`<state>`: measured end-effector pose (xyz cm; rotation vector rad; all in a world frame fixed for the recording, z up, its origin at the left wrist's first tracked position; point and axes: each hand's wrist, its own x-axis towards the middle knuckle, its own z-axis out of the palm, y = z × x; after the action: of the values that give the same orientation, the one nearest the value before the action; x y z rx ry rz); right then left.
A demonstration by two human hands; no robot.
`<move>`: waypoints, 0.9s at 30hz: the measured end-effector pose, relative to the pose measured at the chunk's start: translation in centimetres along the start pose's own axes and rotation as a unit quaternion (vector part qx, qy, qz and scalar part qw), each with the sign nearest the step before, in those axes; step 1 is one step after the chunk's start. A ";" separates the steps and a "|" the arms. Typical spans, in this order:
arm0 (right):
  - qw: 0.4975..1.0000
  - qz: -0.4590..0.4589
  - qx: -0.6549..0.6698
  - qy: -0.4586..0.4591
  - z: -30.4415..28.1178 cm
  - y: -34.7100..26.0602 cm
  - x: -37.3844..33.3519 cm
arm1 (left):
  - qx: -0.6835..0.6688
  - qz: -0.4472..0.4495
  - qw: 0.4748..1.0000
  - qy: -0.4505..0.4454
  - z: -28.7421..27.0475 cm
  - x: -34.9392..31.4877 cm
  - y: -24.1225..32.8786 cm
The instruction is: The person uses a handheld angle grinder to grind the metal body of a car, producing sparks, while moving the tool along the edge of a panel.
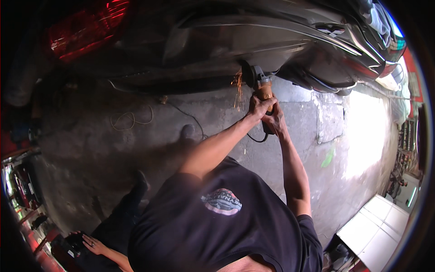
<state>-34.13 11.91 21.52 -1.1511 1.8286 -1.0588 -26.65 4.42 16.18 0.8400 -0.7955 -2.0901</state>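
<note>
An angle grinder (264, 87) with an orange body and a silver head is gripped by both my hands. My left hand (259, 108) closes round its body from the left. Lower down on the right, my right hand (275, 120) wraps its rear part, where a black cord hangs off. The grinder's dark disc (248, 75) is up against the lower edge of a dark vehicle panel (199, 56). Orange sparks (238, 88) fly off to the left of the disc and downward. The exact contact spot is hidden in shadow.
A red tail light (86, 34) shines at upper left. A thin looped cable (131, 121) and a dark cord (192, 117) lie on the grey concrete floor (290, 120). Another person's hand (94, 245) rests at lower left. A white panelled surface (376, 222) stands at lower right.
</note>
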 end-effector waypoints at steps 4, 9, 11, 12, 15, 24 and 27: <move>1.000 0.003 0.006 -0.008 0.3 -1.7 -0.1 | -0.016 0.016 1.000 0.014 -0.3 -0.1 0.0; 1.000 -0.013 0.011 -0.002 0.3 -0.5 0.1 | 0.022 -0.007 1.000 0.009 -0.4 0.4 -0.4; 1.000 -0.012 -0.010 -0.001 0.1 0.0 -0.1 | 0.016 -0.016 1.000 0.010 -0.2 0.2 -0.3; 0.999 -0.008 -0.031 -0.004 -0.1 0.9 0.1 | 0.007 -0.021 1.000 0.006 -0.3 0.0 -0.2; 0.999 0.001 -0.041 0.000 0.1 0.2 0.2 | -0.013 0.003 1.000 -0.003 -0.5 0.2 -0.4; 1.000 0.019 -0.022 -0.003 0.2 -0.8 -0.2 | 0.010 -0.004 1.000 -0.019 -0.2 -0.2 0.7; 0.999 0.010 -0.043 0.001 0.3 -0.1 -0.1 | 0.018 0.000 1.000 -0.001 -0.2 -0.5 1.0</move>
<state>-33.79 11.88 21.54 -1.1809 1.8991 -0.9783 -25.87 4.25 16.97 0.8577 -0.8368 -2.0828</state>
